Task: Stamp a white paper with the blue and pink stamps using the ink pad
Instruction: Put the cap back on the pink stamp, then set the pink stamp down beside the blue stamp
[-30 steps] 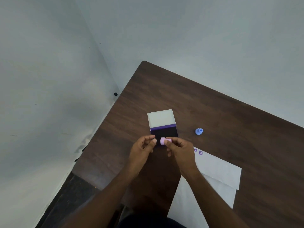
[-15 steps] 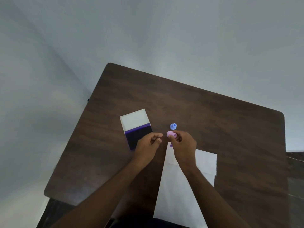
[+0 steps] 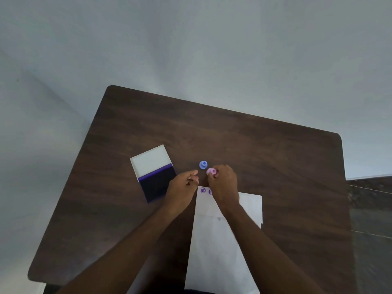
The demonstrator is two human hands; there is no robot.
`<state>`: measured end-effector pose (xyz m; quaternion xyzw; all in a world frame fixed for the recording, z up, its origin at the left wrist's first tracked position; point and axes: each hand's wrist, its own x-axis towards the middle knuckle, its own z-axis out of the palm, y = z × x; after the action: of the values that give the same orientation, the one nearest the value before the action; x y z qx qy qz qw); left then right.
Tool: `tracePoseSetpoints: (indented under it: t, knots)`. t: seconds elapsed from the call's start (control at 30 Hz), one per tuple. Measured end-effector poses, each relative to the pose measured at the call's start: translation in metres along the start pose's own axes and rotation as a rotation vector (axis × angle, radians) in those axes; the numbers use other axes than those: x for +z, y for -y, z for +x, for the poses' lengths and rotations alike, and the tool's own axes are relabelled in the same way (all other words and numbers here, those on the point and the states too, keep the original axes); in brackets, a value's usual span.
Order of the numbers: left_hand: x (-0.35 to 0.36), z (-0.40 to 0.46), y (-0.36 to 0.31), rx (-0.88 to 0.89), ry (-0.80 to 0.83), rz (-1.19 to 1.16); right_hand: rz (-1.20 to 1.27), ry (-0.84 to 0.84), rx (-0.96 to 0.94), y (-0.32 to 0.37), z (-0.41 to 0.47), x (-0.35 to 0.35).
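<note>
My right hand (image 3: 223,184) holds the pink stamp (image 3: 211,171) at its fingertips, just beyond the far edge of the white paper (image 3: 214,247). The blue stamp (image 3: 203,164) stands on the table right beside the pink one, to its upper left. Two purple prints (image 3: 203,190) show at the paper's far left corner; my right hand partly covers the second. My left hand (image 3: 182,186) hovers with curled fingers between the paper and the open ink pad (image 3: 158,183), holding nothing. The pad's white lid (image 3: 151,161) lies flipped back behind the dark ink surface.
The dark brown wooden table (image 3: 254,145) stands against a pale wall, with its rounded far corners in view. A dark stone-like floor strip (image 3: 370,209) shows past the table's right edge.
My right hand carried the pink stamp from over the ink pad rightward to beside the blue stamp. My view swung right, so the pad now sits farther left. My left hand followed alongside.
</note>
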<state>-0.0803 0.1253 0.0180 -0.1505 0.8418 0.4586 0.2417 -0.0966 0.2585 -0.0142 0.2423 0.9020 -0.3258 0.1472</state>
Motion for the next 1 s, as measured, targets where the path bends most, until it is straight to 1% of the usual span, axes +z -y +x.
tracePoseSetpoints:
  t: [0.23,0.5,0.63,0.83,1.0]
  knots:
    - [0.004,0.000,-0.004,-0.019,-0.010,0.026,-0.144,0.057,-0.011,0.005,0.005,0.003]
    - [0.002,0.002,-0.001,-0.021,-0.010,0.001,-0.086,0.025,0.015,0.006,0.001,0.008]
    - [-0.003,0.002,0.002,-0.035,0.000,-0.079,-0.087,-0.001,-0.030,0.007,-0.004,0.003]
    - [-0.016,0.002,0.006,-0.033,-0.048,-0.174,-0.050,-0.051,-0.072,0.007,-0.008,0.002]
    - [-0.031,0.001,0.015,-0.053,-0.106,-0.263,-0.060,-0.051,-0.088,0.013,-0.009,-0.003]
